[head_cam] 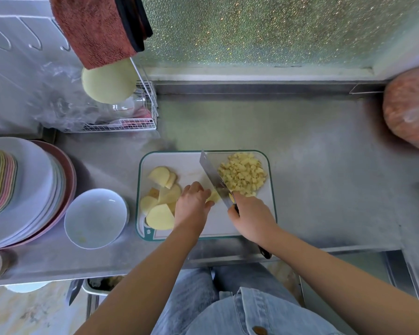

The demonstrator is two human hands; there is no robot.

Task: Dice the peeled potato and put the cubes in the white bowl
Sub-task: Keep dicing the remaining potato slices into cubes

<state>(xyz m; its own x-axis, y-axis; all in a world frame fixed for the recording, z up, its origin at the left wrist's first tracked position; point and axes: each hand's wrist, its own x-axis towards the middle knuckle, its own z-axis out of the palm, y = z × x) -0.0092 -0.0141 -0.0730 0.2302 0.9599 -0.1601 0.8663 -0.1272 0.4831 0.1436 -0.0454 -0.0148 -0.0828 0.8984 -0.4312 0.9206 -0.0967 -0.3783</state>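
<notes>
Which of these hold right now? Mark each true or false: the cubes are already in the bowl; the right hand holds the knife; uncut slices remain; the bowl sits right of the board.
1. The diced cubes are in the white bowl. False: they are piled on the cutting board.
2. The right hand holds the knife. True.
3. Uncut potato slices remain on the board. True.
4. The bowl sits right of the board. False: it sits to its left.

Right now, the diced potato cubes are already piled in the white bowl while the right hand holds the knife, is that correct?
Not quite: the head view shows the diced potato cubes piled on the cutting board, and the white bowl is nearly empty. The right hand does hold the knife.
</notes>
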